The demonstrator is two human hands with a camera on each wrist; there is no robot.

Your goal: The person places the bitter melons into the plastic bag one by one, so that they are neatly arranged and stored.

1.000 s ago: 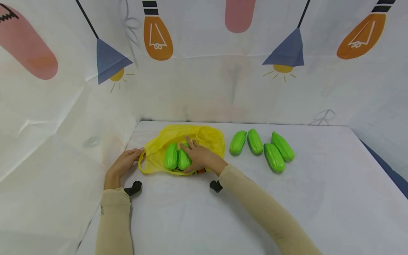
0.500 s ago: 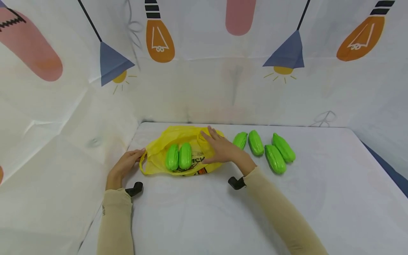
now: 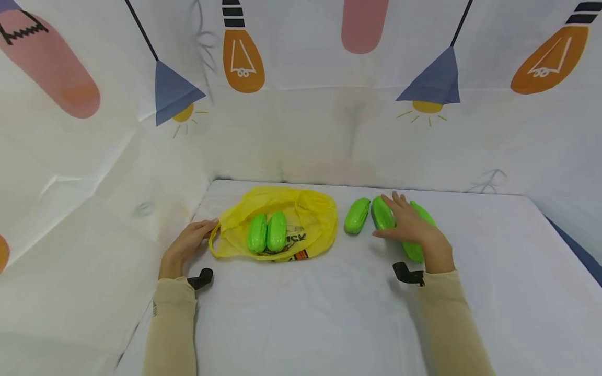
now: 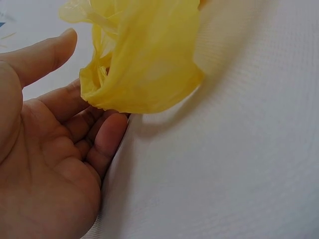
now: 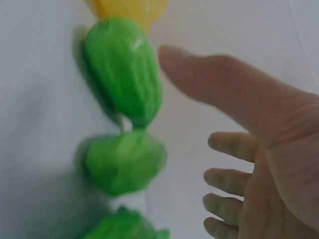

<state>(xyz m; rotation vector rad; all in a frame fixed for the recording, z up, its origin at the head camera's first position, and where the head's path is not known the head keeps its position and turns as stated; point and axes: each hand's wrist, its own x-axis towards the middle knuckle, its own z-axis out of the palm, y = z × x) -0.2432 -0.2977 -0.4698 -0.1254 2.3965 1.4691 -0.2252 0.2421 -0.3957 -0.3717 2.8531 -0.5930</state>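
Note:
A yellow plastic bag (image 3: 320, 219) lies flat on the table, with two glossy green, ridged gourds (image 3: 257, 233) side by side at its mouth. My left hand (image 3: 187, 243) touches the bag's handle loop at the left. In the left wrist view, the loop (image 4: 144, 74) rests against loosely bent fingers, the index fingertip hidden behind it and the thumb standing apart. My right hand (image 3: 414, 224) hovers over the loose gourds at the right, fingers spread, holding nothing. It partly covers two of them. The right wrist view has one gourd (image 5: 124, 69) near the thumb tip.
Left of my right hand lie a gourd (image 3: 357, 215) and another one (image 3: 383, 213); two more show partly behind the hand (image 3: 423, 213). White cloth covers the table (image 3: 301, 313). A printed white sheet (image 3: 305, 130) rises at the back and left side.
My right hand has left the gourds at the bag's mouth and moved right across the bag to above the loose gourds. The left hand has stayed at the handle loop.

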